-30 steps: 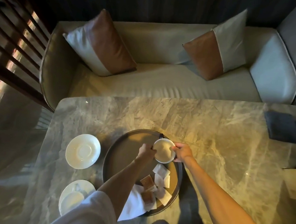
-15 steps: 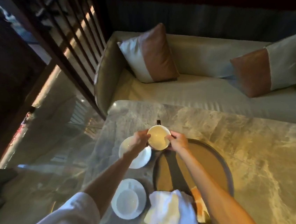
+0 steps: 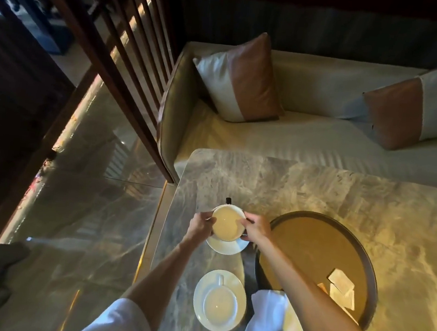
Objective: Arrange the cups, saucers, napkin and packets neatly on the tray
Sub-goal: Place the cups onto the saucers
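A white cup (image 3: 227, 224) with a dark handle is over a white saucer (image 3: 226, 245) on the marble table, left of the round dark tray (image 3: 368, 264). My left hand (image 3: 200, 225) grips the cup's left rim and my right hand (image 3: 256, 230) grips its right rim. I cannot tell whether the cup touches the saucer. Nearer me a second white cup (image 3: 220, 304) sits on its saucer (image 3: 203, 287). A white napkin (image 3: 266, 324) drapes over the tray's near edge. White and brown packets (image 3: 341, 286) lie on the tray's right side, partly hidden by my right arm.
The marble table (image 3: 317, 186) ends close to the left of the saucers, with a polished floor (image 3: 77, 218) below. A sofa with two brown-and-white cushions (image 3: 244, 77) runs along the far side. A wooden slatted screen (image 3: 122, 47) stands at the left.
Both hands carried the cup off the tray and leftward to above the far saucer. The view has swung left, so the tray now appears at the right.
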Demonstrator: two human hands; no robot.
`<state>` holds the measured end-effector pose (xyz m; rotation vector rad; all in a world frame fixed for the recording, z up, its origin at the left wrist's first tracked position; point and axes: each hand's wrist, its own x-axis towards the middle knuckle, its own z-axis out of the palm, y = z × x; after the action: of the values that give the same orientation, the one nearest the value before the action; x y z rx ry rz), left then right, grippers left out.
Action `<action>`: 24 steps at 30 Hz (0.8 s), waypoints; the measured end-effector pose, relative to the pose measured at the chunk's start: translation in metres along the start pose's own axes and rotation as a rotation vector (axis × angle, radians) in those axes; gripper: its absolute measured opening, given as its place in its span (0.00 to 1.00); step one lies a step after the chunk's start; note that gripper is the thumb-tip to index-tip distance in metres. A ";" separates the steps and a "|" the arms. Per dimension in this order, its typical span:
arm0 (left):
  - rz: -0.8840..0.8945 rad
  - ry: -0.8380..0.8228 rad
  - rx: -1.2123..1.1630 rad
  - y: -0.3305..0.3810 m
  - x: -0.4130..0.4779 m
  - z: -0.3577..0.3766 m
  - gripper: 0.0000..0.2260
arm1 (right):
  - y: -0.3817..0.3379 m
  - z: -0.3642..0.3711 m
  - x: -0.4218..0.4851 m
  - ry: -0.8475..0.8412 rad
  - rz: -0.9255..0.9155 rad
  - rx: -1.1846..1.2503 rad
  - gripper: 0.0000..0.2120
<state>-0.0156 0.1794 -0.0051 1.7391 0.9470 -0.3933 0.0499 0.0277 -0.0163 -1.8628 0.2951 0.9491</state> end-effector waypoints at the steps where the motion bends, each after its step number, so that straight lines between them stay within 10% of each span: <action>1: -0.001 -0.010 0.010 -0.002 0.001 0.001 0.14 | 0.002 0.000 0.000 0.006 0.005 0.001 0.18; 24: -0.009 -0.055 0.092 -0.014 0.010 0.008 0.15 | 0.027 0.003 0.008 0.025 0.086 0.077 0.18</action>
<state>-0.0186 0.1778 -0.0234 1.7980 0.9101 -0.4948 0.0386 0.0187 -0.0405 -1.8051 0.4240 0.9593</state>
